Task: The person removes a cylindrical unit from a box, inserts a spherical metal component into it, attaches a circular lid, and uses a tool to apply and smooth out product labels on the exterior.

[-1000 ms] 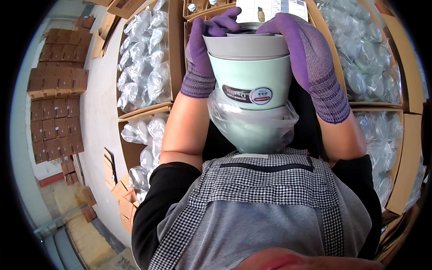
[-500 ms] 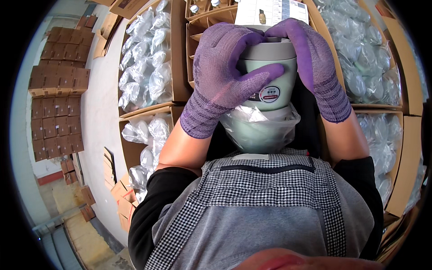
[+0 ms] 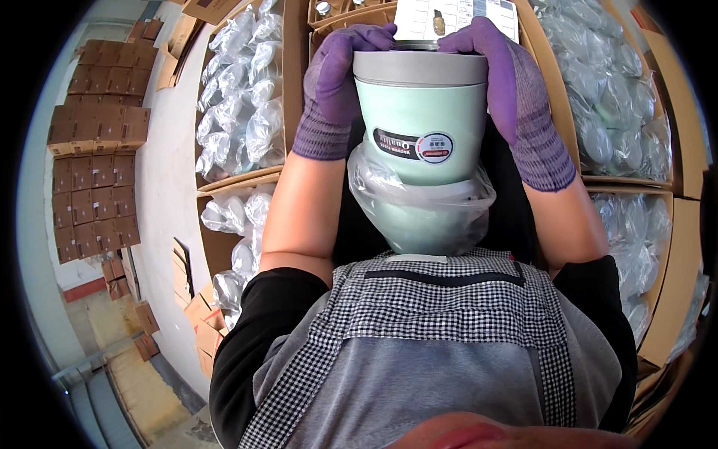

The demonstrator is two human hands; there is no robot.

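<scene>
In front of my body stands a mint-green vacuum flask (image 3: pixel 389 105) with a grey collar and a sticker on its side. A clear plastic bag (image 3: pixel 482 191) is bunched down around its lower part, near my apron. My left hand (image 3: pixel 333 78), in a purple glove, grips the left side of the collar with its fingers curled over the top. My gloved right hand (image 3: pixel 516 93) wraps the right side in the same way, its fingertips over the rim. The top opening and the fingertips are partly hidden.
Beyond the flask lies a printed sheet (image 3: pixel 493 11) beside a divided carton (image 3: pixel 318 36). Open cartons of plastic-wrapped items stand at left (image 3: pixel 243 97) and right (image 3: pixel 606 90). Stacked brown boxes (image 3: pixel 101 150) line the far left. Flattened cardboard (image 3: pixel 209 337) lies on the floor.
My left hand has moved off the flask's front to the left side of its collar, so the sticker shows fully. The flask has shifted slightly left and appears larger.
</scene>
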